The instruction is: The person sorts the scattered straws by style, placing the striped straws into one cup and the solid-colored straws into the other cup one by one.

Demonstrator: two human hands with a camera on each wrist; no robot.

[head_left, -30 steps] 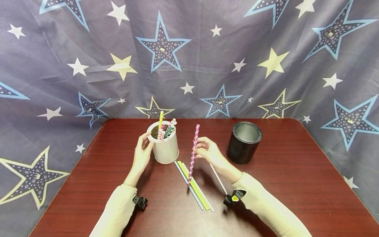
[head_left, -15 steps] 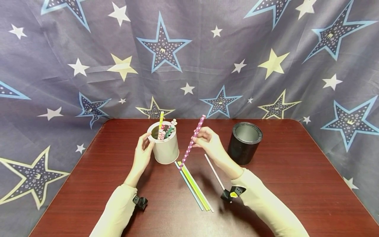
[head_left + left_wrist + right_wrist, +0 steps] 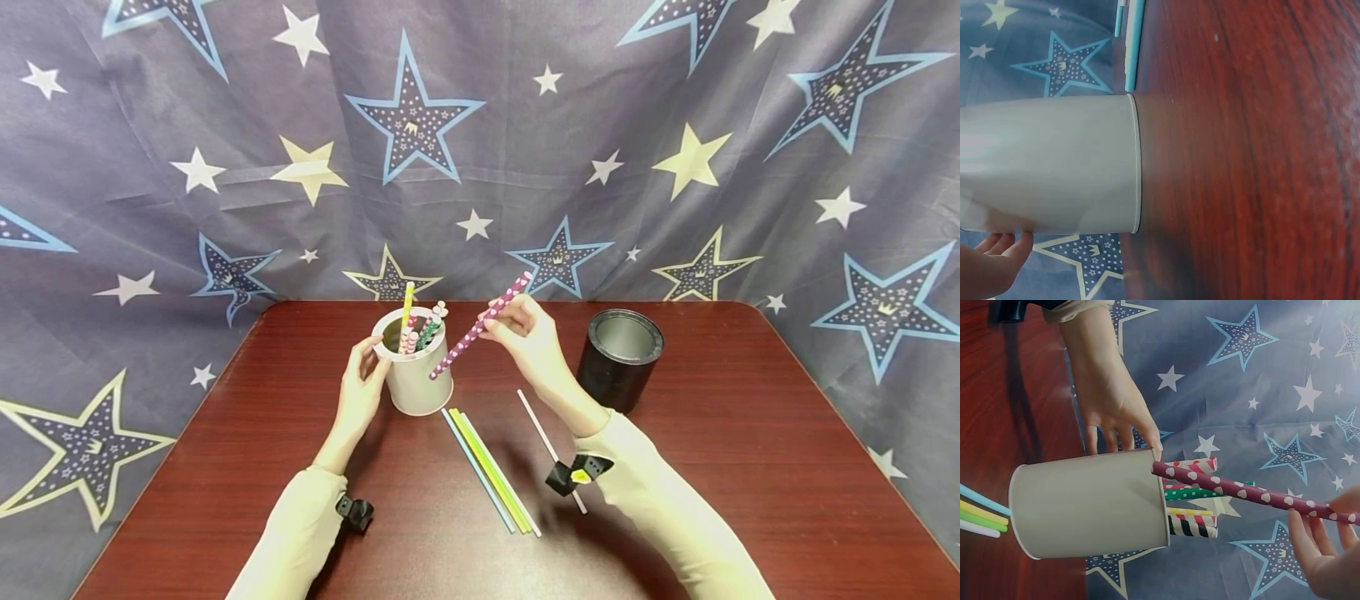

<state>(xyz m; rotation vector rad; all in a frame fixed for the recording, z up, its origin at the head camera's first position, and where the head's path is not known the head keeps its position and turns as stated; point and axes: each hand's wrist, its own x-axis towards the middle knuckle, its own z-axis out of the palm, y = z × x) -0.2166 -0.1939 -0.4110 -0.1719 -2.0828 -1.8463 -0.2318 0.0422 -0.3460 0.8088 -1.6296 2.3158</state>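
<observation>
My right hand [image 3: 528, 342] pinches a purple paper straw with white hearts [image 3: 465, 342] between thumb and fingers. The straw slants, its lower end overlapping the right side of a white cylindrical container [image 3: 418, 387] in the head view. In the right wrist view that end shows right at the container's rim. My left hand [image 3: 360, 390] holds the container by its left side, thumb at the rim and fingertips [image 3: 1022, 242] against the wall. Several patterned straws stand inside: a yellow one [image 3: 407, 308], a green dotted one [image 3: 1210, 492], and a black-striped one [image 3: 1192, 527].
Several thin plain straws, blue [image 3: 480, 473], green [image 3: 495, 475] and white, lie on the brown table [image 3: 420, 533] in front of the container. A pale pink stick [image 3: 538, 425] lies under my right forearm. At right stands a black cylindrical container [image 3: 617, 375]. A starry curtain [image 3: 480, 167] hangs behind.
My right hand has risen and moved away from me with the purple straw, which has tilted from near upright, its lower end swinging left to the white container. The left hand stays put.
</observation>
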